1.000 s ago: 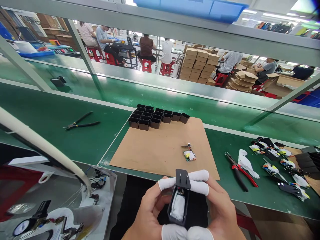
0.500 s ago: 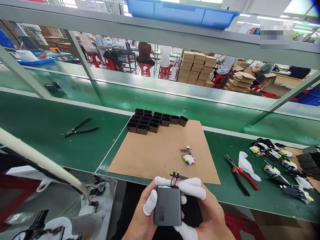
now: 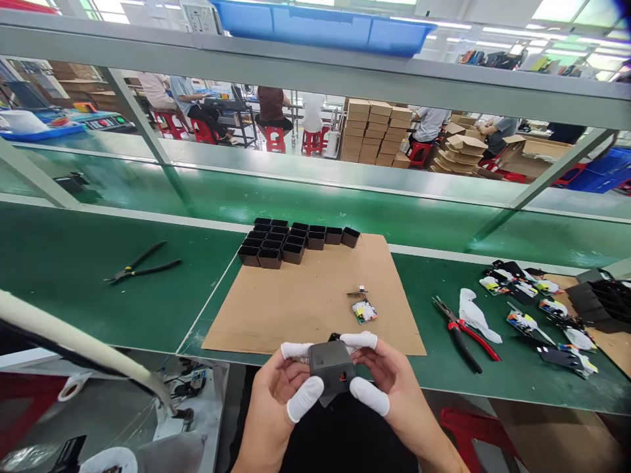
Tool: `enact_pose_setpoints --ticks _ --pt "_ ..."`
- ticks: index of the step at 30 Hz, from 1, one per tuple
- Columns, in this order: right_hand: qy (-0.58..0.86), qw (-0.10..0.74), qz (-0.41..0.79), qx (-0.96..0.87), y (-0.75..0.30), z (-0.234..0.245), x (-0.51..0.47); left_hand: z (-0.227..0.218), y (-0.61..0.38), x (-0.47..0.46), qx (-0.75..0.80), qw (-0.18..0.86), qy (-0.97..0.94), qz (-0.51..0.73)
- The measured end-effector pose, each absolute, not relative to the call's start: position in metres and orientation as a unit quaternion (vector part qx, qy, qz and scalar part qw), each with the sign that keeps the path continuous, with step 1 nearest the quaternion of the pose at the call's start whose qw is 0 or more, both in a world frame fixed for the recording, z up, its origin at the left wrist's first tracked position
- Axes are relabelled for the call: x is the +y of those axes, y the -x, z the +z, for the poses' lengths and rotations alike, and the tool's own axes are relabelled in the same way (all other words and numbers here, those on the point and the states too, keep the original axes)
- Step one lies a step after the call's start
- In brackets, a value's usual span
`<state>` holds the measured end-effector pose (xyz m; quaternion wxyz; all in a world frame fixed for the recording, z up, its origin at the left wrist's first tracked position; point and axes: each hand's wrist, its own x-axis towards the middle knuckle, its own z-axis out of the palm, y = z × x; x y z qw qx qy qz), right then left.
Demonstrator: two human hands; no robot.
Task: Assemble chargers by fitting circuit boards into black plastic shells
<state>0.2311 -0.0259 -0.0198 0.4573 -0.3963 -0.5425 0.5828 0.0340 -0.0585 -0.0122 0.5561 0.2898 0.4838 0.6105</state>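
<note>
Between my two hands, just off the bench's front edge, is a black plastic charger housing (image 3: 331,365) with a small slot showing orange inside. My left hand (image 3: 290,384) grips its left side, thumb and fingers closed on it. On the other side my right hand (image 3: 382,381) holds it with thumb and forefinger. White finger cots cover several fingertips. Beyond the hands, a small circuit board (image 3: 365,311) with white filler lies on a brown cardboard sheet (image 3: 290,305). Several open black housings (image 3: 271,253) stand in rows at the sheet's far edge.
Red-and-black pliers (image 3: 461,335) and a white cloth-like piece (image 3: 478,315) lie right of the cardboard. Farther right are several circuit boards (image 3: 525,322) with black parts. Black-handled cutters (image 3: 142,263) rest at left. A pale hose (image 3: 89,355) crosses the lower left.
The housing has been tipped and turned in my hands, so its slotted end now faces me. The prongs and wires seen at its top are now out of sight. My view has shifted slightly right.
</note>
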Motion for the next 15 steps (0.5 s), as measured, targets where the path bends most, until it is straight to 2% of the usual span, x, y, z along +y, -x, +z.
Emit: enact_pose_setpoints --ticks 10,15 --pt "0.424 0.417 0.635 -0.494 -0.233 -0.02 -0.024 -0.014 -0.037 -0.058 0.475 0.602 -0.266 0.584" --pt "0.388 0.421 0.657 -0.491 -0.231 -0.012 -0.021 -0.034 -0.049 -0.065 0.451 0.601 -0.245 0.612"
